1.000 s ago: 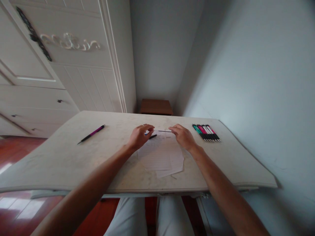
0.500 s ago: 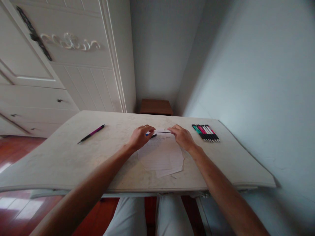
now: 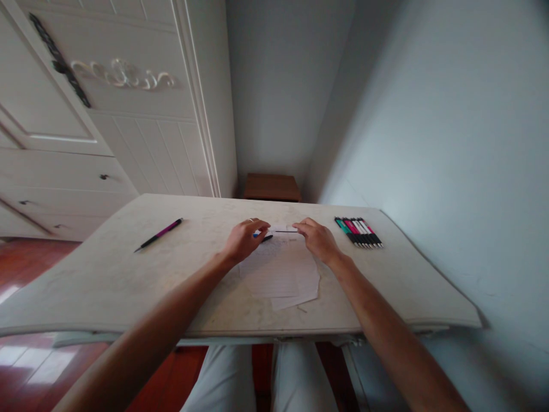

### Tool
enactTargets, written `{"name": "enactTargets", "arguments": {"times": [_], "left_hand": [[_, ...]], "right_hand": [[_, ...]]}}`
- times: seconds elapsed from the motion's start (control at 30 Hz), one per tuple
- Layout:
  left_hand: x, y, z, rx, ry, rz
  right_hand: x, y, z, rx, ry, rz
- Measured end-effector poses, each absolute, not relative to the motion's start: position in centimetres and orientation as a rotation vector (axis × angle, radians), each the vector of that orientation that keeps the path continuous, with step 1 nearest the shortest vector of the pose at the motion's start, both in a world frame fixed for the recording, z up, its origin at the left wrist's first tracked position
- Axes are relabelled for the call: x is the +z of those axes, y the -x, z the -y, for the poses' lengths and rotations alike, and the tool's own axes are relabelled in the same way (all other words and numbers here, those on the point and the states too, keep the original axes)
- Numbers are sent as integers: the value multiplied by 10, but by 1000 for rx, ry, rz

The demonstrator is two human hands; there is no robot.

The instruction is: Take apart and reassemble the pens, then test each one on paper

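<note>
Pinched between left hand and right hand is a thin dark refill, held level just above the far edge of the paper; the left fingers also close on a blue-and-black pen body, its tip poking out toward the right; the right fingertips close on the refill's other end. From the left: a purple pen lies alone on the table, well apart from the hands; the paper sits mid-table under both hands; a row of pens lies side by side, near the right hand.
</note>
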State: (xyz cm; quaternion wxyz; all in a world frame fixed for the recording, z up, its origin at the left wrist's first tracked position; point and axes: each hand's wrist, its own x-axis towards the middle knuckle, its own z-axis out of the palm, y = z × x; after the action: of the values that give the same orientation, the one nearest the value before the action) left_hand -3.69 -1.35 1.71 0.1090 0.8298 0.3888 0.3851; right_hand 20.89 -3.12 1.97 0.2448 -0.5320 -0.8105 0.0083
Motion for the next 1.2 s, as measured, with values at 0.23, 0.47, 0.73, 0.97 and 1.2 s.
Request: {"name": "enactTargets", "arguments": {"times": [0.23, 0.47, 0.73, 0.97, 1.2], "left_hand": [[17, 37, 14, 1142, -2477, -1104], [20, 39, 16, 1086, -2590, -1092], [16, 39, 14, 1090, -2539, -1075], [14, 40, 13, 1131, -2596, -978], [12, 40, 12, 1121, -2593, -993]], "right_hand": [[23, -205, 34, -25, 1511, 2264], [26, -201, 37, -55, 1515, 2307], [23, -203, 36, -2, 1429, 2241], [21, -204, 34, 6, 1395, 2231], [24, -202, 36, 29, 1402, 2227]]}}
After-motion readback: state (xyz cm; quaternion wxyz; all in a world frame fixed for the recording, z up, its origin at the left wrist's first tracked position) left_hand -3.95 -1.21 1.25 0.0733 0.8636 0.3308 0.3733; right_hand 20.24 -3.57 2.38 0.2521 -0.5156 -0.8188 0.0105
